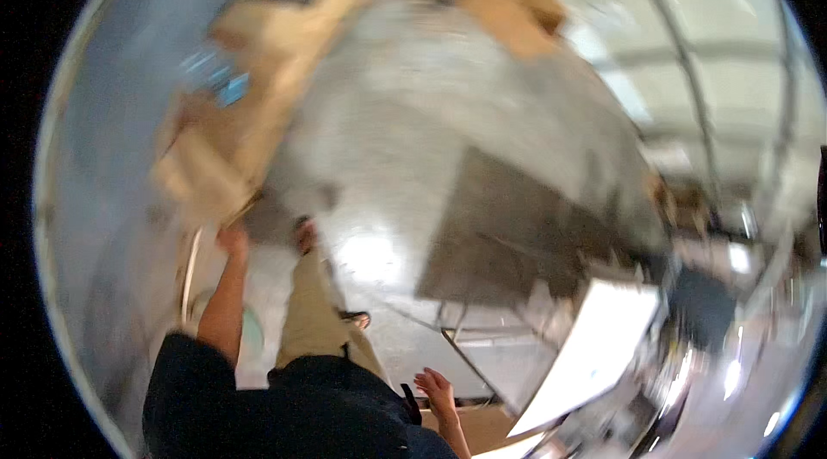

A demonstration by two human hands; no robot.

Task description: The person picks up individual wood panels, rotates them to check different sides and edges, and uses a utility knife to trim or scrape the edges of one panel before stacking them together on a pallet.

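Observation:
My left hand [231, 237] is stretched forward, at the near end of a brown cardboard piece [205, 173] on the left. Motion blur smears its fingers, so whether they touch or grip the cardboard is unclear. Low at my right side hangs my right hand [437, 388], its fingers loosely apart with nothing in them. The nearest thing to it is a thin dark metal frame [469, 355], beside a bright white panel [594, 347].
A long tan bench or board [301, 54] runs away on the left, with a blurred blue item [231, 88] on it. Further off stands an open cardboard box [512, 6]. A dark brown mat or sheet [500, 235] lies on the grey floor [388, 131].

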